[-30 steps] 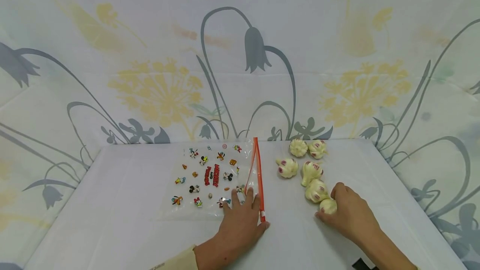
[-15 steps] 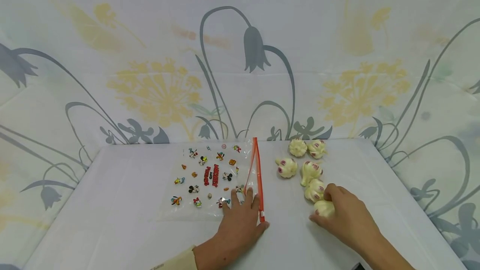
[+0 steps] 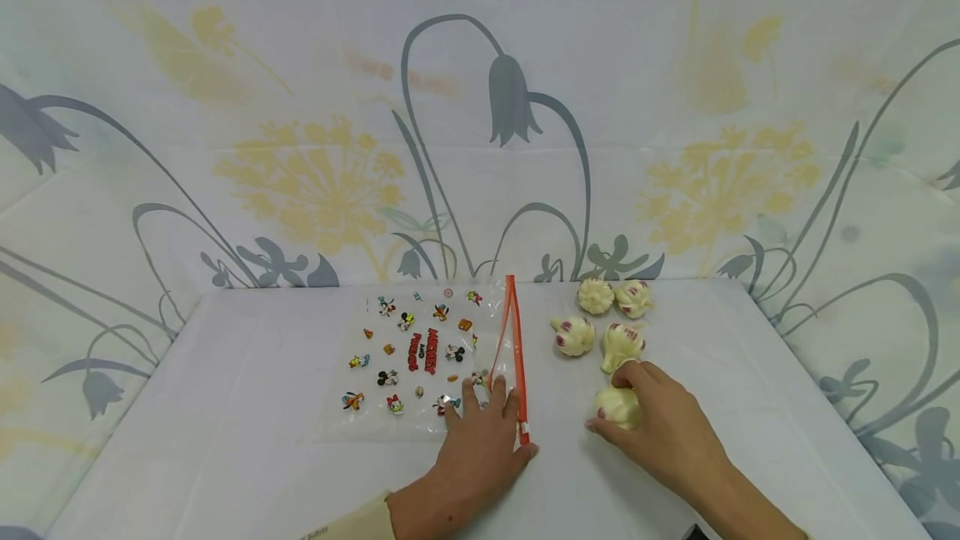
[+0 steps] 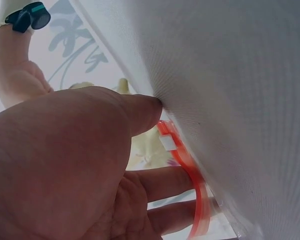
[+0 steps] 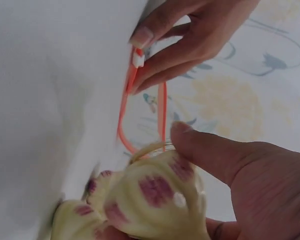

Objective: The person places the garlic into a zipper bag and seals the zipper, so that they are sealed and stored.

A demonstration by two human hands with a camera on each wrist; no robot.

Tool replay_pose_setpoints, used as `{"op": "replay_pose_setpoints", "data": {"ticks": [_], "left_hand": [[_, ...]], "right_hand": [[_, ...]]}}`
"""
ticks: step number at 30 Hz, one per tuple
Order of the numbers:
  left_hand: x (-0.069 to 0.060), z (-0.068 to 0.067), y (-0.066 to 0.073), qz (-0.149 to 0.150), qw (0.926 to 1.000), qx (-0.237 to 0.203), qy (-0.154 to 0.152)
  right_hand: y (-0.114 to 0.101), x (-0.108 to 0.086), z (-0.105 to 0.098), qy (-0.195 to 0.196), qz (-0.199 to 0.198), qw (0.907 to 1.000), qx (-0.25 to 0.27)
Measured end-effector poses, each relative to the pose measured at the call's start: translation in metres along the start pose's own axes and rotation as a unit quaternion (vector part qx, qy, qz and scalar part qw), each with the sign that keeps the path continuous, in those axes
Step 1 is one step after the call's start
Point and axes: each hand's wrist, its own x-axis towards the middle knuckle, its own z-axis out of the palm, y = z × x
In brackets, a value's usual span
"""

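My right hand (image 3: 670,433) pinches a garlic bulb (image 3: 617,407) between thumb and fingers, right of the bag. Purple patches mark this pale bulb in the right wrist view, where the right thumb (image 5: 205,147) lies along its side. Flat on the table lies a clear zip bag (image 3: 408,357) printed with cartoon figures, its orange zip edge (image 3: 519,357) facing right. The left hand (image 3: 480,450) rests on the bag's near right corner, fingers spread, thumb beside the white slider (image 4: 168,142). Part of the bulb is hidden behind the right fingers.
Several more garlic bulbs (image 3: 575,336) lie loosely grouped beyond the right hand, the closest partly covered by it. A white cloth covers the table (image 3: 247,390). A flower-patterned cloth (image 3: 480,190) hangs along the back and sides.
The right hand has moved left with the garlic bulb, away from where it lay at the near end of the group. The left hand and bag have stayed put.
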Motion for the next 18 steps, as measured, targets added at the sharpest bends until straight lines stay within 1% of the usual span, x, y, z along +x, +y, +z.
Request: {"op": "replay_pose_setpoints", "data": {"ticks": [4, 12, 18], "left_hand": [[-0.001, -0.001, 0.000, 0.003, 1.0000, 0.002, 0.003], [-0.003, 0.000, 0.001, 0.009, 0.9996, 0.013, 0.025], [-0.003, 0.001, 0.001, 0.015, 0.9993, 0.020, 0.028]], "right_hand": [[-0.004, 0.000, 0.005, 0.023, -0.019, 0.9994, 0.015], [-0.010, 0.009, 0.017, 0.023, -0.030, 0.9982, 0.048], [-0.011, 0.016, 0.027, 0.044, -0.069, 0.9948, 0.062]]}}
